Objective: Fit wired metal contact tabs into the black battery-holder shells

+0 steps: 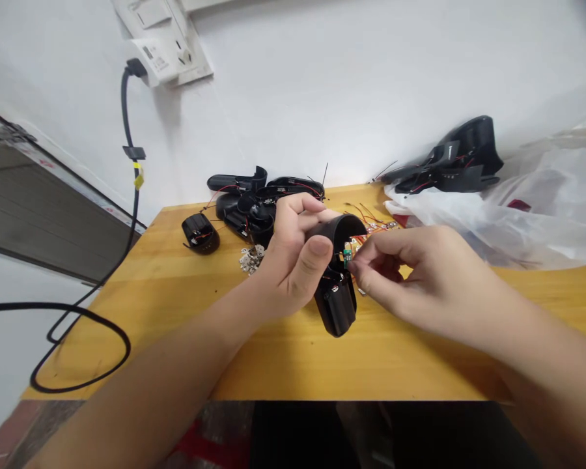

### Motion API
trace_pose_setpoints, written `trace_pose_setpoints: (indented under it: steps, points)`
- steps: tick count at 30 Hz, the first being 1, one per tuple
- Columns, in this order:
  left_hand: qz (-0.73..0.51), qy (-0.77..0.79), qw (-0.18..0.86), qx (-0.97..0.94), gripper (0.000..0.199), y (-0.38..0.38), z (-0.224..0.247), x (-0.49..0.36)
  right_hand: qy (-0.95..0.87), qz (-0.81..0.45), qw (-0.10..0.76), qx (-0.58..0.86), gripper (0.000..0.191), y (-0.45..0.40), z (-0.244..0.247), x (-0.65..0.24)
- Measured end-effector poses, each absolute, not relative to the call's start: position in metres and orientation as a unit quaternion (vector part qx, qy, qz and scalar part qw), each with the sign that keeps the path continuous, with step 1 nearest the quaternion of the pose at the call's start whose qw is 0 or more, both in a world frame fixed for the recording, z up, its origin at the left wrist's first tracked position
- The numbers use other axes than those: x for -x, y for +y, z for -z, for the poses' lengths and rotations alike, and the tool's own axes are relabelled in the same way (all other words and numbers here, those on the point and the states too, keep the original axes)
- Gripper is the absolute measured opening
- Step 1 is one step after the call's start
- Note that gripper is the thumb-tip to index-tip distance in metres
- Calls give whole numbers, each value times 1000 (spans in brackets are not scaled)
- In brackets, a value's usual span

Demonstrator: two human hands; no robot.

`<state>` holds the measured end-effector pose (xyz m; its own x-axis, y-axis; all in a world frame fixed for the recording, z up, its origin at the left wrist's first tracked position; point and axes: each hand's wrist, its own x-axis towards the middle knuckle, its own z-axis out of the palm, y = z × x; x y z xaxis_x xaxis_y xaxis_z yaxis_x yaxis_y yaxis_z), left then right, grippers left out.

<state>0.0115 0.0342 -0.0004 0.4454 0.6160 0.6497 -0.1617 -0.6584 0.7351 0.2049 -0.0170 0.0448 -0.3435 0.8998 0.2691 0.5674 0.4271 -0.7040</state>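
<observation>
My left hand [300, 260] is wrapped round a black plastic housing [336, 309], which has a round hollow upper part and a ribbed lower part hanging down over the table. At the housing's open side, my right hand [410, 273] pinches a small green circuit board [347, 255] between thumb and forefinger. The board sits at the edge of the opening; whether it touches the plastic I cannot tell. Behind the right fingers lie several small boards with red wires [371, 225], partly hidden by the hands.
Black housings [254, 202] are heaped at the back, and a single one [200, 234] stands left. Small metal pieces [252, 259] lie by my left wrist. White plastic bags [527, 202] and more black parts [459, 159] fill the right. A black cable [127, 339] loops over the wooden table [176, 293].
</observation>
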Motion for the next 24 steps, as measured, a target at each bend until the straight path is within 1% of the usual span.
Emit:
trace_pose_setpoints:
  steps: [5, 8, 12, 24]
  points:
    - [-491, 162, 383, -766, 42, 33, -2, -12, -817, -202, 299, 450, 10, -17, -41, -206]
    - [-486, 158, 390, -766, 41, 31, -4, -13, -825, -202, 281, 447, 11, -17, -41, -205]
    - [-483, 159, 386, -770, 40, 31, -5, -13, -823, -200, 287, 448, 12, -17, -41, -203]
    - [-472, 138, 366, -790, 39, 35, -3, -11, -838, -142, 265, 456, 16, -16, -35, -203]
